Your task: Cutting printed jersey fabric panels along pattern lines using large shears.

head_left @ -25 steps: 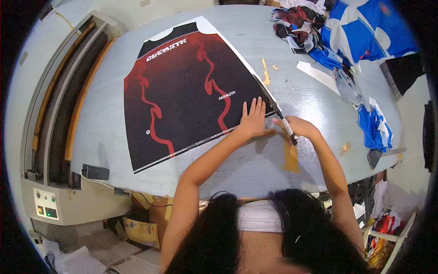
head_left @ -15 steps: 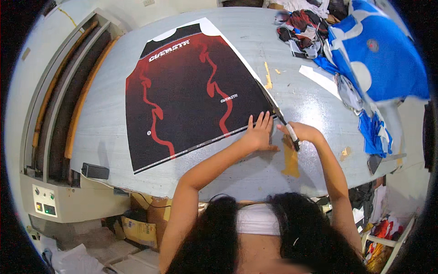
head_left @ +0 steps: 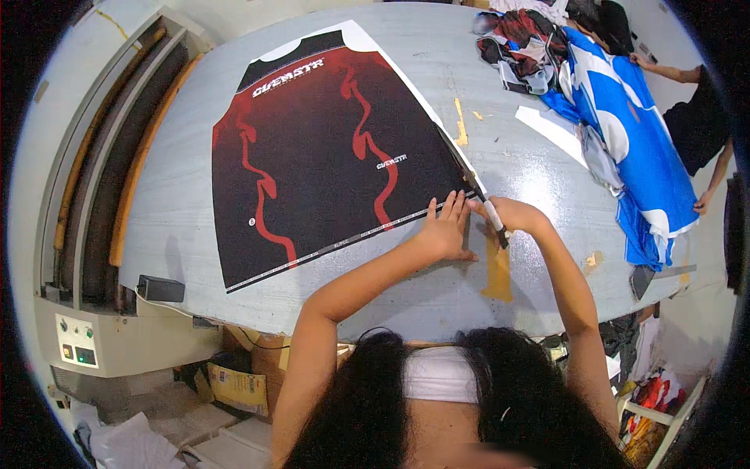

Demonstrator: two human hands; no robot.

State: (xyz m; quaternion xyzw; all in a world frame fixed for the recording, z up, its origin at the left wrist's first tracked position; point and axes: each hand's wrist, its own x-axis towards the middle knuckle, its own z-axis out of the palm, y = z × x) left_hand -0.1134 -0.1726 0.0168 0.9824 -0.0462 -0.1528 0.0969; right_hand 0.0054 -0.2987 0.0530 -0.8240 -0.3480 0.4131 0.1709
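Black-red jersey panel (head_left: 312, 168) flat on the bench (head_left: 391, 306), left hand (head_left: 445, 237) fingers slightly apart on its bottom hem near the right corner, likely steadying it, right hand (head_left: 517, 216) fingers clamped round scissors (head_left: 472, 183) handles, blades aligned along the right edge.

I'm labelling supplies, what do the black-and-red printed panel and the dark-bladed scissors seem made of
The black-and-red printed panel looks like matte fabric, dull and flat, though possibly paper. The dark-bladed scissors appear metal, with thin, straight blades; the white handle covering may be tape.
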